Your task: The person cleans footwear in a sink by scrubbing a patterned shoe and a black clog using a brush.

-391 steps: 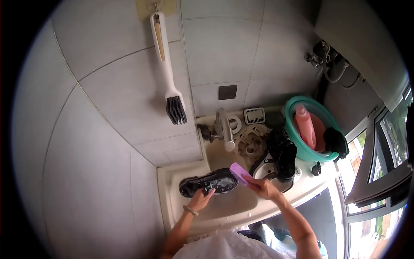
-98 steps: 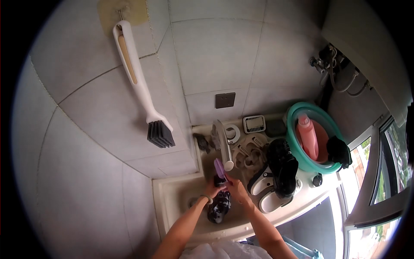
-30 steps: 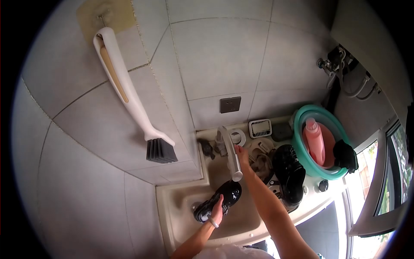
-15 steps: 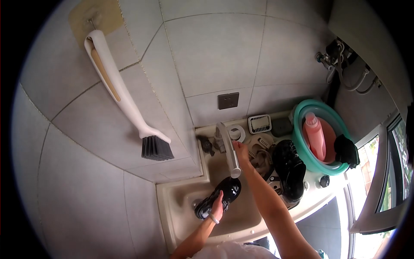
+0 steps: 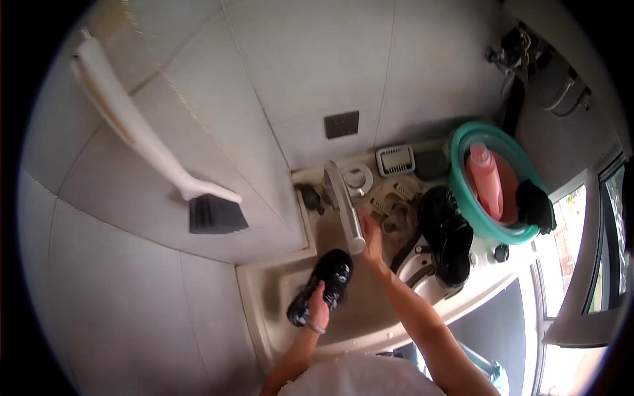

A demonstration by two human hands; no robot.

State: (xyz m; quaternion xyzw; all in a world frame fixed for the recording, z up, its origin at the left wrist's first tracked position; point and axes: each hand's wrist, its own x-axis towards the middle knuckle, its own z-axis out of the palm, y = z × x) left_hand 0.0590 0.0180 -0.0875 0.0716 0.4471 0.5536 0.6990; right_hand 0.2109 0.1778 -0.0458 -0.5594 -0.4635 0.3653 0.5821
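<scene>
One held shoe (image 5: 334, 269), cream sink (image 5: 370, 307), grey tiles (image 5: 317, 66)

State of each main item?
Left hand: closed on black shoe
Black shoe: glossy, held over sink
Right hand: beside faucet, grip unclear
Faucet: water flow unclear
Teal basin: upright
Pink bottle: inside basin, cap end up
Black cloth: draped over basin rim
Second black shoe: unheld, beside basin
White-handled brush: hanging, bristles down

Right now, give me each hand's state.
Left hand: closed, holding the black shoe.
Right hand: beside the faucet; whether open or closed cannot be told.
</scene>
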